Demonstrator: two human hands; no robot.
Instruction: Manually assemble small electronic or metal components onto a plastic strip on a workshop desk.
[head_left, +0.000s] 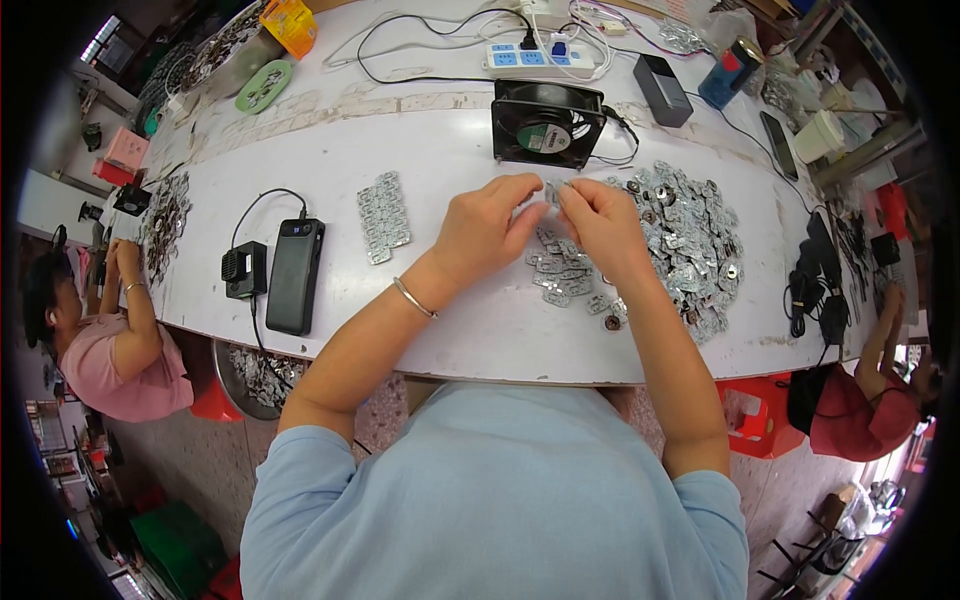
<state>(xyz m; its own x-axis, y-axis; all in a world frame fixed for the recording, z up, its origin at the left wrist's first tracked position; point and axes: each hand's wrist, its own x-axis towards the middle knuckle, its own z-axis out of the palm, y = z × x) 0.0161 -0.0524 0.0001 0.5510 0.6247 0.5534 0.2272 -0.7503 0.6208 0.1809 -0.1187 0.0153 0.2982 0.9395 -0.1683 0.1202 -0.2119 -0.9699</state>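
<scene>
Both hands meet over the middle of the white tabletop (430, 150): left hand (480, 225) and right hand (600, 225) have fingertips pinched together on one small metal piece (553, 190), held just above the surface, near the black fan (547, 123). Grip looks closed on both sides, part mostly hidden by the fingers. Right of the hands lies the big heap of loose metal pieces (690, 245); under the hands, a smaller scatter of pieces (565, 275). Left of them sits a neat flat row of pieces (384, 215), then a black power bank (294, 275) with a small black box (245, 270) cabled to it. To do this well, my read: keep the pinch at the part's edges, hold it low over the tabletop so a drop lands in the scatter (not the floor), and keep elbows clear of the heap. Containers: a green oval tray (264, 86) far left holds small parts; a round metal basin (250, 375) under the tabletop's near edge holds more metal pieces. Other people work at the left and right ends.
</scene>
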